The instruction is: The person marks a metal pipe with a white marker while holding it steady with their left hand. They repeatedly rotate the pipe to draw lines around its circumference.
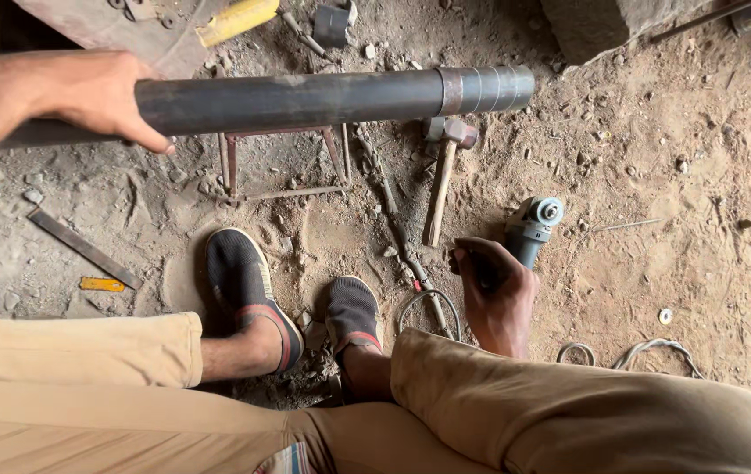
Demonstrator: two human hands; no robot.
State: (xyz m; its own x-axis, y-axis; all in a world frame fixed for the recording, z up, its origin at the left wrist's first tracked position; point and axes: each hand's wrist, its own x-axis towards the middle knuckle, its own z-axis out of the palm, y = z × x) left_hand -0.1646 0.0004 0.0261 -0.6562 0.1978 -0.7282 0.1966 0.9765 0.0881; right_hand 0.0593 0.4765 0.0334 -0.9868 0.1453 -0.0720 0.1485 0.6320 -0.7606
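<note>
My left hand grips a long dark steel pipe that runs across the top of the view, its right end ringed with paler bands. The pipe rests over a small rusty metal stand. My right hand is closed around the body of a grey angle grinder that lies on the dirt floor, its head pointing away from me. The grinder's cable curls near my right knee. My two feet in black shoes sit between the hands.
A wooden-handled hammer lies beside the grinder. A flat metal strip and a small yellow piece lie at left. A yellow-handled tool and a stone block are at the top. A washer lies on the dirt at right.
</note>
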